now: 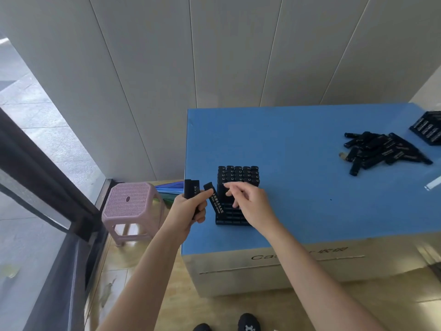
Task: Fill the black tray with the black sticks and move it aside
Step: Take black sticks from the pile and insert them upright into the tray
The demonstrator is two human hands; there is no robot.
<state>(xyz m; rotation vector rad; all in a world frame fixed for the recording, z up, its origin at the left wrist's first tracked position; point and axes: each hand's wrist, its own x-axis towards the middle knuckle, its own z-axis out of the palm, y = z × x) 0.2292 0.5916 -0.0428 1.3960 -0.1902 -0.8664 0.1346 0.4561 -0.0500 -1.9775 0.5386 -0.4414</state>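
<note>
Left hand (191,207) clasps slim black printed sticks (191,190); beside that grip, right hand (253,204), fingers loose, touches sticks in a black plastic tray (229,221).

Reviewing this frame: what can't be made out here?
Head view only.
Black tray: the right hand covers its middle rows, so empty slots cannot be counted.
Right hand's grip: whether it pinches a stick is hidden by its own fingers.
Left hand: its palm hides how many held sticks there are.
Second tray: cut off by the right edge.
Print on the sticks: too small.
</note>
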